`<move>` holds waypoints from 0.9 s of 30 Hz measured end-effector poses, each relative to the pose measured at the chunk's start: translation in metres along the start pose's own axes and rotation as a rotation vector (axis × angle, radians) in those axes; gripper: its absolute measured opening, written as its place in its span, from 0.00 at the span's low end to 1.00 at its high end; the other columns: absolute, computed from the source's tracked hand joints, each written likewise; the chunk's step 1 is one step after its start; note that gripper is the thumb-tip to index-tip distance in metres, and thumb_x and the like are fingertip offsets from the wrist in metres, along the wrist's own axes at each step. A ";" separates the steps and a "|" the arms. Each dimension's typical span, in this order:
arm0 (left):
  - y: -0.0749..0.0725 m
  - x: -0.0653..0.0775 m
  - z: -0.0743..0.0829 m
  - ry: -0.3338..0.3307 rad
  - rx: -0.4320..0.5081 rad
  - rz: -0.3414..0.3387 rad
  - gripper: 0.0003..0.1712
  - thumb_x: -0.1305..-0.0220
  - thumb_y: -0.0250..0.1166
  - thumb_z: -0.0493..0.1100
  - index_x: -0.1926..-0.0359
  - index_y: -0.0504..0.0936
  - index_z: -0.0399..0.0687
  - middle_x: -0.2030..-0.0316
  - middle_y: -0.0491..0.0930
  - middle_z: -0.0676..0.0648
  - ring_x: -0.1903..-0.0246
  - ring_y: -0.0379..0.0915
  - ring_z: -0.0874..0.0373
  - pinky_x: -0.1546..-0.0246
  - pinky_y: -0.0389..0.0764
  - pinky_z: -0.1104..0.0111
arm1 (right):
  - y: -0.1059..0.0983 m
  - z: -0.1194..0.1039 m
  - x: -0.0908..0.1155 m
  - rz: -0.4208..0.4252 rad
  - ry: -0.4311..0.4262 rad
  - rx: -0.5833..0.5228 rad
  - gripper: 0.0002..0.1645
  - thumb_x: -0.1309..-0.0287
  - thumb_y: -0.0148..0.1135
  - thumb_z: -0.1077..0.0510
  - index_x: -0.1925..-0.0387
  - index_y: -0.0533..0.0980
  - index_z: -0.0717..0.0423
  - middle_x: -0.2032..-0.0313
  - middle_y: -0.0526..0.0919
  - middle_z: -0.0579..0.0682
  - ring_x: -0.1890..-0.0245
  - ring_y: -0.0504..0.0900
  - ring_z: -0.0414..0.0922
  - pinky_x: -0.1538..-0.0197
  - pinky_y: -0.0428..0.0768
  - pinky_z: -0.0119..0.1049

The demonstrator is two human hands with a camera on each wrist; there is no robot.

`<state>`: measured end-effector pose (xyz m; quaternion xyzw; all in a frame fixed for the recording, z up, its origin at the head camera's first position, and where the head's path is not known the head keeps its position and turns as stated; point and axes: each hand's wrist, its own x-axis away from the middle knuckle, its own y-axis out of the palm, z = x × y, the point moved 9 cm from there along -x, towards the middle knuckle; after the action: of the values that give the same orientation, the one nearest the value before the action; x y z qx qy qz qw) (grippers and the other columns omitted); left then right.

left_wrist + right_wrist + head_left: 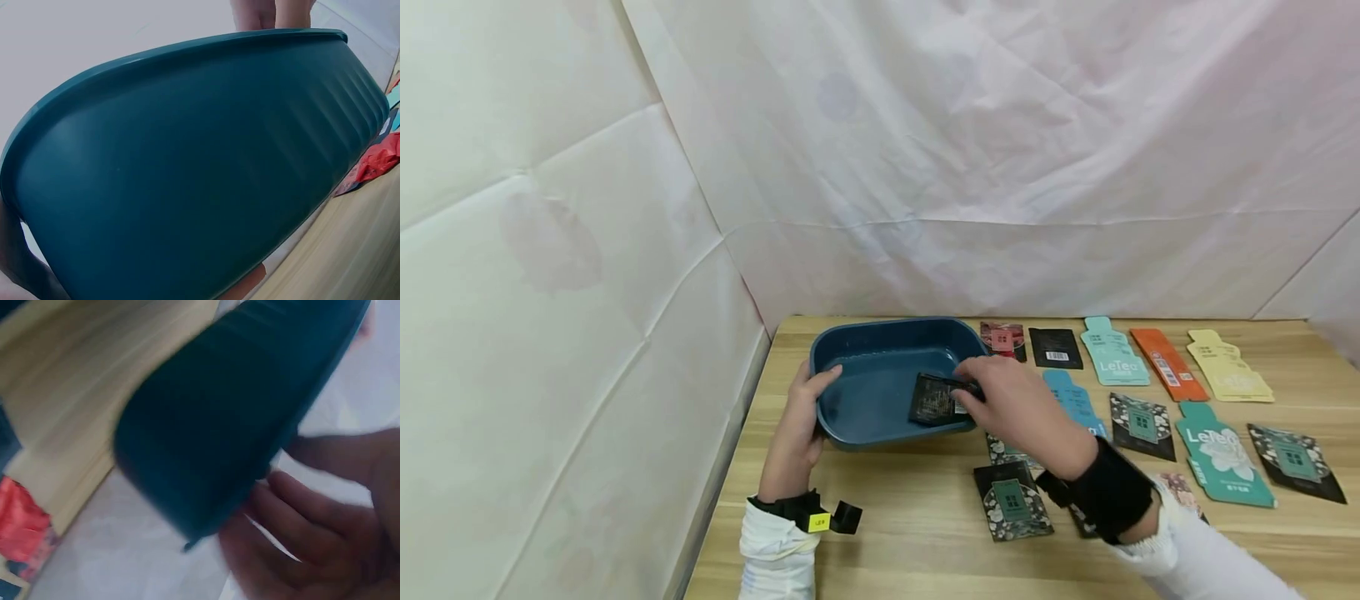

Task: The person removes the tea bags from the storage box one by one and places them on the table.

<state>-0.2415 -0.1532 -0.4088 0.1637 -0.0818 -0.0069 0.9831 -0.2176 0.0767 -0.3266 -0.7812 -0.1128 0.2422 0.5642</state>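
My left hand (805, 412) grips the left end of a dark blue plastic tub (865, 387), its thumb over the rim and fingers outside and below. The left wrist view is mostly filled by the tub's outer wall (187, 162). At the tub's right end my right hand (1003, 400) reaches over the rim and pinches a black sachet between thumb and fingers. Black sachets (934, 402) with fine print lie against the right part of the tub's floor. The right wrist view shows the right hand (312, 531) at the tub's rim, with the sachet hidden there.
Flat packets lie to the right on the wooden table (895, 542): an orange one (1168, 364), a yellow one (1228, 367), a mint one (1115, 354), a green one (1223, 457) and dark floral sachets (1013, 502). White cloth walls (1000, 167) enclose the back and left.
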 end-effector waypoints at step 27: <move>0.008 0.002 0.000 -0.001 -0.002 -0.012 0.33 0.30 0.54 0.46 0.29 0.53 0.50 0.35 0.59 0.38 0.44 0.64 0.45 0.56 0.78 0.64 | 0.032 -0.001 -0.020 -0.159 -0.098 -0.084 0.02 0.36 0.59 0.64 0.63 0.77 0.58 0.82 0.66 0.45 0.85 0.61 0.37 0.78 0.59 0.31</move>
<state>-0.2396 -0.1453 -0.4061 0.1634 -0.0813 -0.0129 0.9831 -0.2377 0.0560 -0.3517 -0.7800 -0.2123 0.2297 0.5420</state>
